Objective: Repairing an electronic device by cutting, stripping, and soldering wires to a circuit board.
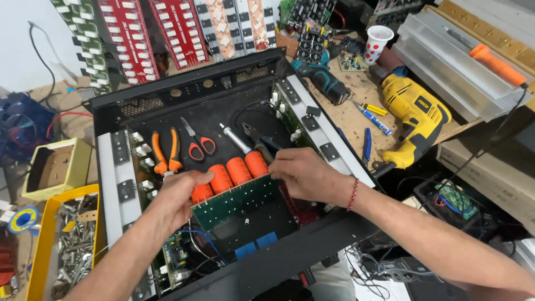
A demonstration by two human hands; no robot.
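board between both my hands, long axis running lower left to upper right

i held a green rectangular circuit board (pixel 237 203) with a row of four orange cylindrical capacitors (pixel 229 174) along its upper edge, just below the centre of the frame, tilted up over the open black metal amplifier chassis (pixel 184 92). its long axis ran from lower left to upper right across the picture, and the capacitor row followed the same line.

my left hand (pixel 177 198) sat at the board's left end, fingers curled over the leftmost capacitor and thumb under the board's corner, so the board lay to the right of those fingers. my right hand (pixel 305 175) gripped the opposite end, fingers folded over the edge beside the rightmost capacitor, so the board lay to its left. both hands were touching it, neither nearer than the other. whether my right thumb pressed the underside i could not tell; it was hidden.

just beyond the capacitors, toward the top of the frame, lay orange-handled pliers (pixel 166 151), small red-handled scissors (pixel 196 144) and a white-shafted soldering iron (pixel 235 139) on the chassis floor. a yellow power drill (pixel 415 114) rested on the wooden bench at upper right, well apart, and a yellow tray of loose screws (pixel 69 245) stood at lower left.
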